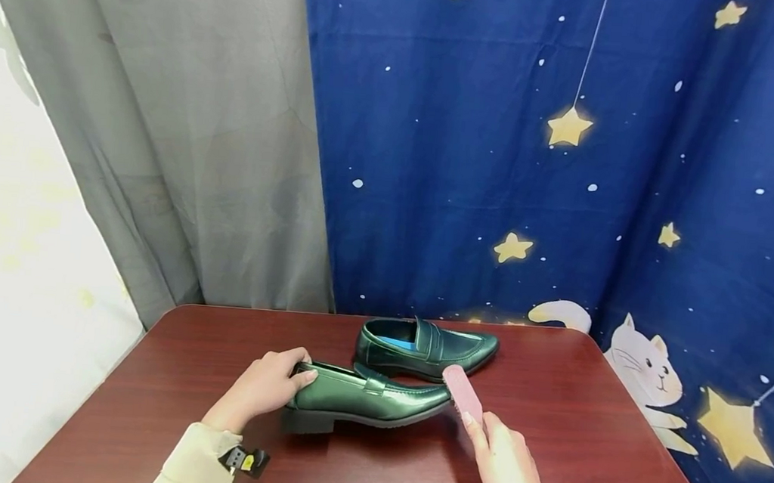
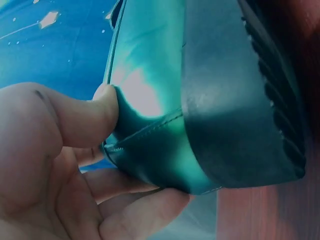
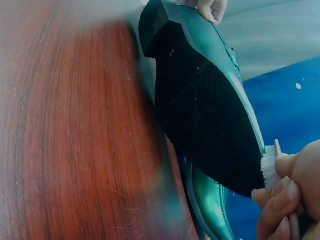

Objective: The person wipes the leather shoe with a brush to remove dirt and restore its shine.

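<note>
A shiny green loafer [image 1: 364, 397] is held up on its side edge over the table, toe pointing right, its dark sole [image 3: 207, 105] facing the right wrist camera. My left hand [image 1: 268, 382] grips it at the heel, with the thumb on the outer side and fingers behind the heel. My right hand [image 1: 506, 459] holds a pink brush [image 1: 462, 393] by its handle. White bristles [image 3: 270, 166] meet the loafer's toe in the right wrist view. Behind it, a second green loafer [image 1: 447, 348] with a blue insole stands on the table.
The reddish-brown wooden table [image 1: 178, 377] runs back to a grey curtain [image 1: 231, 146] and a blue star-patterned curtain [image 1: 461, 164]. A black device with a yellow mark [image 1: 245, 460] sits at the left sleeve cuff.
</note>
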Tool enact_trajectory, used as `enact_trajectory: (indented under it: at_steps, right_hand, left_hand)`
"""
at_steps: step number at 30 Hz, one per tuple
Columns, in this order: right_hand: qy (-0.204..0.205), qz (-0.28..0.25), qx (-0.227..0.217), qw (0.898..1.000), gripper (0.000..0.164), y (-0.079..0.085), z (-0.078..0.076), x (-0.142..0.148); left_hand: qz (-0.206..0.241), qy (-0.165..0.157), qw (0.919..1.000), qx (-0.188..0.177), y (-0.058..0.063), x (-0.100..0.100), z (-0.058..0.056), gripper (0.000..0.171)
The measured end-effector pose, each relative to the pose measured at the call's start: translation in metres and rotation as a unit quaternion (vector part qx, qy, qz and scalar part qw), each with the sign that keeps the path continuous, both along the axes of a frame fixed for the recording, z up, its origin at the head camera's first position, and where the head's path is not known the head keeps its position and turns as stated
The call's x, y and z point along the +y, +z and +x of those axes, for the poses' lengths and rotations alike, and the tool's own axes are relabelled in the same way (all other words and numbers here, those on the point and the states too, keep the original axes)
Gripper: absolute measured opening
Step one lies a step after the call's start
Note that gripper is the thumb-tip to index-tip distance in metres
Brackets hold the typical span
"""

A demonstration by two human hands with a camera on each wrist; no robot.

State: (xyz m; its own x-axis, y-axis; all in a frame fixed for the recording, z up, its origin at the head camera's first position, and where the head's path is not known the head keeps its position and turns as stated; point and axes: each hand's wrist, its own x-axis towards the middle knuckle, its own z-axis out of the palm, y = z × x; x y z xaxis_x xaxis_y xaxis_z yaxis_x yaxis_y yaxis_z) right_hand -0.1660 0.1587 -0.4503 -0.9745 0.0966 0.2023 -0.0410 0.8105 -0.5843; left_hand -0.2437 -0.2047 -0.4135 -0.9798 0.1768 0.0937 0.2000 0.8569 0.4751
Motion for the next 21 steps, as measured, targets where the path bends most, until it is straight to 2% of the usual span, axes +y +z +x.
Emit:
enact_trajectory:
  at_steps: [6, 11, 17, 21]
  right_hand:
    - [-0.009, 0.005, -0.001, 1.000, 0.034, 0.002, 0.002, 0.000]
    - [-0.006, 0.012, 0.000, 1.000, 0.030, 0.001, 0.002, -0.001]
    - [-0.005, 0.012, 0.002, 1.000, 0.028, 0.000, 0.003, -0.004]
    - [-0.005, 0.011, 0.001, 1.000, 0.027, 0.001, 0.004, -0.006]
  left_hand:
    - [0.000, 0.011, 0.9998, 0.015, -0.005, 0.013, -0.002, 0.011]
    - [0.003, 0.020, 0.9994, 0.029, -0.008, 0.015, -0.003, 0.016]
    - [0.065, 0.042, 0.9963, 0.038, -0.016, 0.009, 0.000, 0.030]
    - [0.091, 0.035, 0.9939, 0.052, -0.023, 0.006, 0.005, 0.035]
